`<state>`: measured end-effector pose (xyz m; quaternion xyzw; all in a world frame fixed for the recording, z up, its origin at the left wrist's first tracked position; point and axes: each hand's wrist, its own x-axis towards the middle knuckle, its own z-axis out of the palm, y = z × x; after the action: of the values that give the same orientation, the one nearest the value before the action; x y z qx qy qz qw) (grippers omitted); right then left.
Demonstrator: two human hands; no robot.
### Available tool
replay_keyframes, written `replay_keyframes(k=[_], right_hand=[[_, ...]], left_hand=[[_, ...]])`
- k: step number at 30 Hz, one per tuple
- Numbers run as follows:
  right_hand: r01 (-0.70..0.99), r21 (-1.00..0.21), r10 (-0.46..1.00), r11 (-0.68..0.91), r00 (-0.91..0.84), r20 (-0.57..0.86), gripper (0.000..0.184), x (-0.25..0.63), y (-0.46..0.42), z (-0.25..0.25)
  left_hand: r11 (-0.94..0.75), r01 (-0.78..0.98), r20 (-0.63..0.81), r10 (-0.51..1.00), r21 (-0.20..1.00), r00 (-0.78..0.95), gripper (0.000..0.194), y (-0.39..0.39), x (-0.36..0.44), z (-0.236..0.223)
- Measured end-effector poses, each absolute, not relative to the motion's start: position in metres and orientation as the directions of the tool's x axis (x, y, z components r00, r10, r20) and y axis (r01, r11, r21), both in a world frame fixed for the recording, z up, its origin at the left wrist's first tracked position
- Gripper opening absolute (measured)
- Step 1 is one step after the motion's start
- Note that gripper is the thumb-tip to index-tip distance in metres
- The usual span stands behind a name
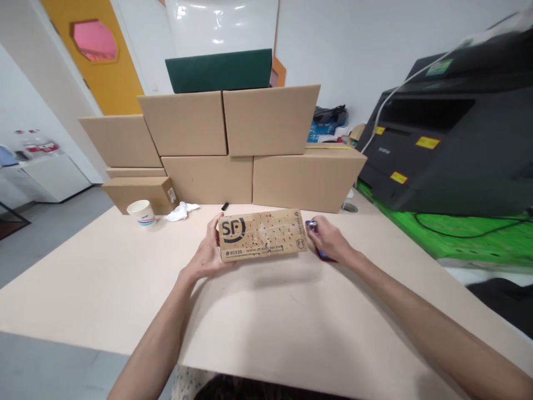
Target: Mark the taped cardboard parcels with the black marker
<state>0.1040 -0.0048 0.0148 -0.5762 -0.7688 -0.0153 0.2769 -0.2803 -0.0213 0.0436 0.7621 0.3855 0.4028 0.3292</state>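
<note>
A small brown cardboard parcel printed with "SF" lies on the beige table in front of me. My left hand grips its left end, fingers curled round the edge. My right hand rests just right of the parcel, closed on a small purple tool whose tip points at the parcel's right end. The rest of the tool is hidden under my fingers.
Several plain cardboard boxes are stacked in a wall behind the parcel. A paper cup, a crumpled tissue and a black pen lie near them. A large black printer on a green mat stands at the right.
</note>
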Motion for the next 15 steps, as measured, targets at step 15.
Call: replay_keyframes(k=[15], right_hand=[[-0.335, -0.783, 0.834, 0.525, 0.387, 0.393, 0.035, 0.056, -0.052, 0.078]], left_hand=[[-0.575, 0.325, 0.435, 0.801, 0.751, 0.412, 0.127, -0.014, -0.282, 0.029]])
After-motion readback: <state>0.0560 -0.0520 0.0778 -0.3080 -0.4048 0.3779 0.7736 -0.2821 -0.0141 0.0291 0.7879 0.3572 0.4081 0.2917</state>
